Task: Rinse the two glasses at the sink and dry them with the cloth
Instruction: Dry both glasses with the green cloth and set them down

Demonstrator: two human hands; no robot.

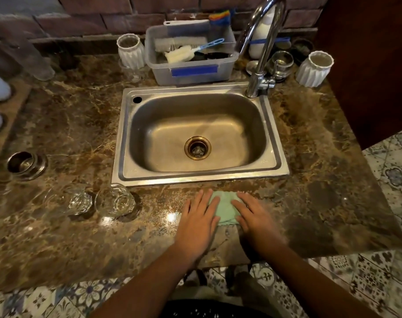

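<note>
The two glasses (68, 201) (115, 201) are stood side by side on the bench (80, 237), left of the cloth (225, 207). The cloth is pressed flat near the sink (195, 179) front rim by the left hand (198, 218) and right hand (252, 216), fingers spread, nothing gripped. Open bench is seen on the right.

Sink (274, 143) basin open; faucet (263, 53) arches over back-right corner; two glasses (115, 201) crowd counter (310, 138) front-left.
</note>
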